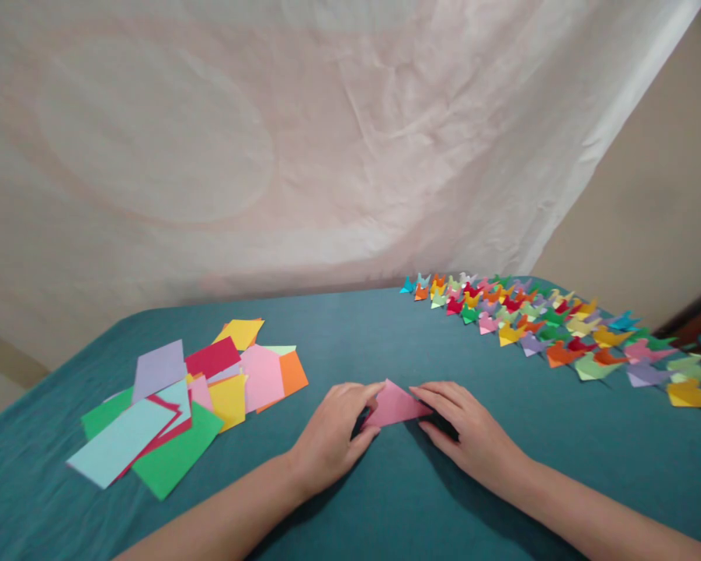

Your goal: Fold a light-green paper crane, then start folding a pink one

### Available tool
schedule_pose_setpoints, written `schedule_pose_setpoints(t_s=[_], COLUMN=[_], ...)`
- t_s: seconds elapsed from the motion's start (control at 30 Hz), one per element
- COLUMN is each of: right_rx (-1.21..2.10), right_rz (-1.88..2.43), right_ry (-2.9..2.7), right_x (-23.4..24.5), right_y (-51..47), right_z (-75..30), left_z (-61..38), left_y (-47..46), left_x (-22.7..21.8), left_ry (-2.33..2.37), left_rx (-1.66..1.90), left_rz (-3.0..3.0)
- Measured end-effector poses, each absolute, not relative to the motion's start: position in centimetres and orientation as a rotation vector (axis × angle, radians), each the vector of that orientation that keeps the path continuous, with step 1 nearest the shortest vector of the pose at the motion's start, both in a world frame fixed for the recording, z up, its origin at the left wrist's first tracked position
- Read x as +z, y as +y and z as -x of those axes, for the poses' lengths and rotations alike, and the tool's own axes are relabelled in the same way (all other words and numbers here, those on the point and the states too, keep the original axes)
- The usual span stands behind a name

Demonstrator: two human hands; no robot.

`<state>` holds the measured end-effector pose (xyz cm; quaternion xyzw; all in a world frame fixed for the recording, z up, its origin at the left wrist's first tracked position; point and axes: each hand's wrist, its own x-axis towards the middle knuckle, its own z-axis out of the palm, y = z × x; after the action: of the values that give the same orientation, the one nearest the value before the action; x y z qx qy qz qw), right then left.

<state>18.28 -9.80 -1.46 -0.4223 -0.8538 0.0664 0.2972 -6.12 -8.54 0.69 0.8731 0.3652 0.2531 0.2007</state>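
A small piece of pink paper point(396, 405), folded into a triangle shape, is between my two hands just above the table. My left hand point(339, 425) pinches its left end between thumb and fingers. At the right corner, my right hand point(467, 428) has its fingertips on the paper, with the thumb a little below. The palms face each other, and the fingers hide both ends of the fold.
Loose sheets of coloured paper, among them a light blue one point(120, 440) and a green one point(181, 448), overlap at the left. Rows of folded paper birds point(511, 333) stand at the right. A teal cloth point(350, 335) covers the table; a pale sheet point(327, 156) hangs behind.
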Motion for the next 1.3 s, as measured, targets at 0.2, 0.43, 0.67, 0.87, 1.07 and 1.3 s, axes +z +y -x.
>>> schedule_pose_setpoints(t_s=[0.2, 0.43, 0.67, 0.87, 1.07, 1.3], right_rx=[0.082, 0.034, -0.01, 0.008, 0.037, -0.027], right_rz=[1.033, 0.938, 0.882, 0.903, 0.949, 0.86], right_ry=[-2.294, -2.253, -2.339, -2.305, -2.308, -2.385], right_x=[-1.1, -1.2, -1.3, -1.4, -1.3, -0.9], right_y=[-10.0, -10.4, -10.5, -10.3, -10.3, -11.0], right_z=[-18.1, -17.6, -17.8, -17.9, -17.8, -17.4], left_z=[6.0, 6.0, 5.9, 6.1, 6.0, 6.0], left_y=[-8.6, -8.8, -9.1, -8.9, -8.9, -8.8], left_x=[1.1, 1.4, 1.9, 0.9, 0.7, 0.4], left_ry=[0.896, 0.785, 0.857, 0.891, 0.916, 0.925], left_rx=[0.65, 0.618, 0.55, 0.599, 0.686, 0.746], left_rz=[-2.615, -2.638, -2.568, -2.495, -2.427, -2.402])
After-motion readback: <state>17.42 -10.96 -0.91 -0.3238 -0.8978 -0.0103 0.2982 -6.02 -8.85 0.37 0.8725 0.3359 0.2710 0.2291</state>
